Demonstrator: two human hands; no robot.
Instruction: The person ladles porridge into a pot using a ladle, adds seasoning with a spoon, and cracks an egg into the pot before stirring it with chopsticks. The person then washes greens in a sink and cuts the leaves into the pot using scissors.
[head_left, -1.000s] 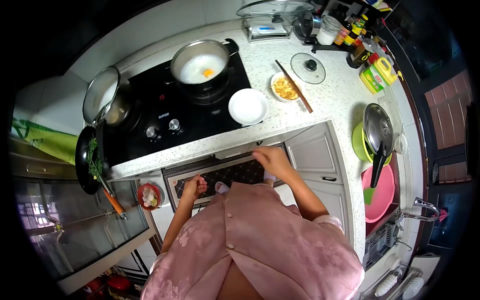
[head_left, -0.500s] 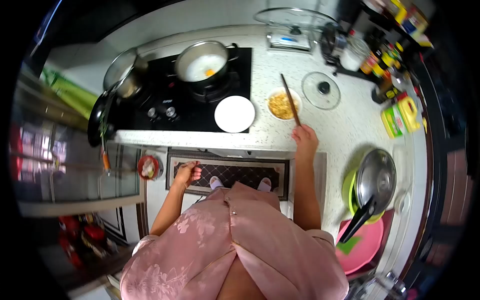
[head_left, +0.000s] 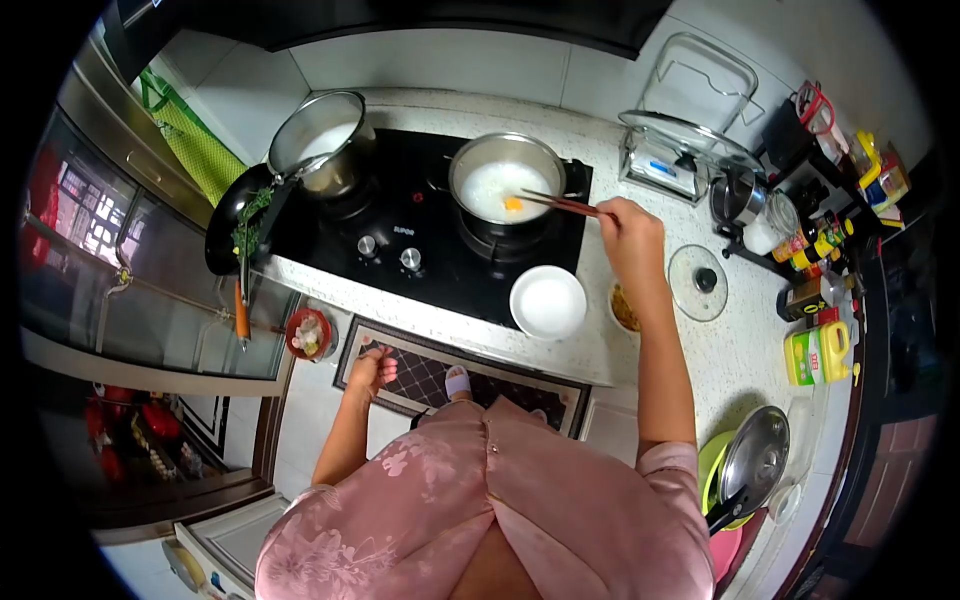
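Note:
My right hand [head_left: 630, 238] grips a pair of chopsticks [head_left: 568, 205] over the right side of the stove. Their tips reach into a steel pot [head_left: 507, 150] of whitish liquid, beside an orange-yellow yolk [head_left: 513, 204]. An empty white bowl [head_left: 548, 302] rests at the stove's front right edge. Partly hidden behind my right forearm is a small bowl of yellow-brown food [head_left: 625, 308]. My left hand [head_left: 372, 371] hangs low over the floor mat with its fingers curled; nothing shows in it.
A tall pot [head_left: 318, 135] stands on the stove's left, next to a black pan [head_left: 235, 215] with greens. A glass lid [head_left: 697, 283], bottles and a yellow jug [head_left: 817, 353] are on the right counter. A red bowl [head_left: 308, 334] sits below the counter's left.
My right hand has lifted the chopsticks from the small food bowl and moved them left into the pot. The view has shifted, while my left hand stays low.

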